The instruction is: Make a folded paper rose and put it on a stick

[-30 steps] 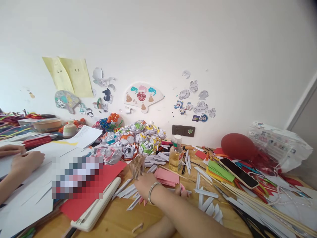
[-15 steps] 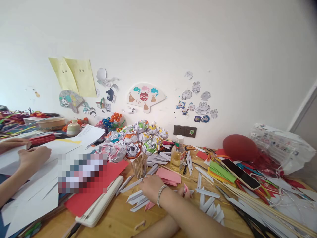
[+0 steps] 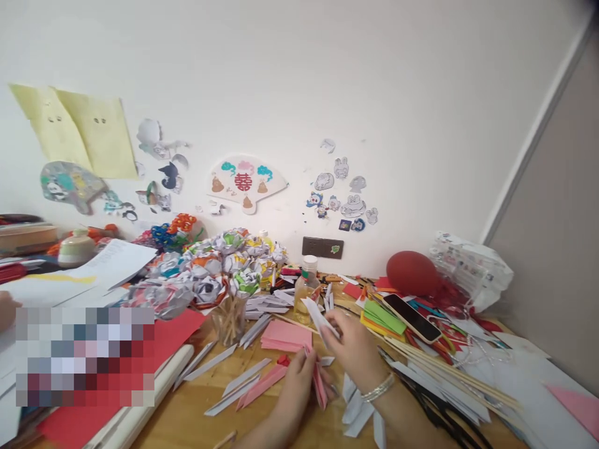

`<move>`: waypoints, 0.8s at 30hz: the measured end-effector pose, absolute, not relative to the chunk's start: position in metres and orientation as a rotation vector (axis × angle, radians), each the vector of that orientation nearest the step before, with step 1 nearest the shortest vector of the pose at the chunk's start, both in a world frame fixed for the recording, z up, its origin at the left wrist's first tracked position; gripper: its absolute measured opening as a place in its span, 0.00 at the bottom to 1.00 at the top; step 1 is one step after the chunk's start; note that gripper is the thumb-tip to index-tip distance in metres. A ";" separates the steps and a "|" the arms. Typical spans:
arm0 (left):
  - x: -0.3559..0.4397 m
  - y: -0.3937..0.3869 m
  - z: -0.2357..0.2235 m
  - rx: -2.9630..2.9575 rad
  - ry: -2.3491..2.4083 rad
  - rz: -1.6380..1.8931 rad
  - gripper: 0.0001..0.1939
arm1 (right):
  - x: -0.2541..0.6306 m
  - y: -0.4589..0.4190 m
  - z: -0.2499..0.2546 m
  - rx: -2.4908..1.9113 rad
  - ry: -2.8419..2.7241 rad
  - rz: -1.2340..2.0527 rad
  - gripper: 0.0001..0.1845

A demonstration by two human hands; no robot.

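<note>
My left hand (image 3: 297,381) is closed around a folded pink paper piece (image 3: 319,385), just above the wooden table. To its right, my right hand (image 3: 352,348), with a bracelet on the wrist, pinches a folded white paper strip (image 3: 316,318), raised and tilted. Behind my left hand lies a stack of pink paper (image 3: 286,337). Another folded pink strip (image 3: 262,386) rests left of that hand. Several folded white strips (image 3: 238,385) are spread on the table to the left, and more white strips (image 3: 358,413) lie under my right wrist.
A bottle of yellowish liquid (image 3: 306,292) and a cup of sticks (image 3: 229,321) stand behind the hands. Many paper flowers (image 3: 208,265) are heaped at left. A phone (image 3: 412,318), scissors (image 3: 444,411) and wooden sticks (image 3: 463,374) lie right. Part of another person's hand (image 3: 6,310) shows far left.
My right hand has come back from the left, uncrossing my arms, and now holds a white strip. My left hand keeps the pink paper. The view has turned right.
</note>
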State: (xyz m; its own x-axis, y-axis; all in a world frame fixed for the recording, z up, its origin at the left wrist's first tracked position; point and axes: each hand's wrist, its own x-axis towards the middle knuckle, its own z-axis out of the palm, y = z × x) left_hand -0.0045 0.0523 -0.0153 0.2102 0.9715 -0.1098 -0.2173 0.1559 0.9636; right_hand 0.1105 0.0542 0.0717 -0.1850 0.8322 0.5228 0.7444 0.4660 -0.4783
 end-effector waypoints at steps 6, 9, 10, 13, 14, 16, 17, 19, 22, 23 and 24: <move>-0.005 0.053 -0.014 0.961 1.003 1.139 0.26 | 0.170 0.048 0.019 -1.339 -1.899 0.307 0.12; -0.007 0.050 -0.005 1.002 1.024 1.138 0.26 | 0.177 0.044 0.007 -1.301 -1.856 0.208 0.13; -0.007 0.049 -0.003 1.042 1.047 1.146 0.26 | 0.178 0.044 0.006 -1.282 -1.853 0.179 0.13; -0.008 0.048 0.001 1.200 1.117 1.169 0.24 | 0.180 0.042 0.007 -1.271 -1.846 0.130 0.13; -0.008 0.047 0.001 1.234 1.121 1.155 0.24 | 0.181 0.041 0.007 -1.288 -1.823 0.118 0.12; -0.009 0.047 0.001 1.257 1.101 1.099 0.24 | 0.184 0.042 0.008 -1.330 -1.756 0.074 0.11; -0.009 0.047 0.001 1.254 1.088 1.071 0.25 | 0.186 0.042 0.008 -1.341 -1.729 0.040 0.10; -0.009 0.046 0.000 1.244 1.076 1.052 0.25 | 0.190 0.043 0.009 -1.329 -1.704 -0.047 0.09; -0.008 0.045 0.002 1.228 1.103 1.068 0.27 | 0.196 0.046 0.010 -1.269 -1.713 -0.123 0.09; -0.008 0.045 0.002 1.225 1.116 1.073 0.27 | 0.197 0.046 0.011 -1.249 -1.722 -0.127 0.09; -0.007 0.045 0.003 1.224 1.128 1.074 0.28 | 0.197 0.046 0.011 -1.234 -1.731 -0.126 0.10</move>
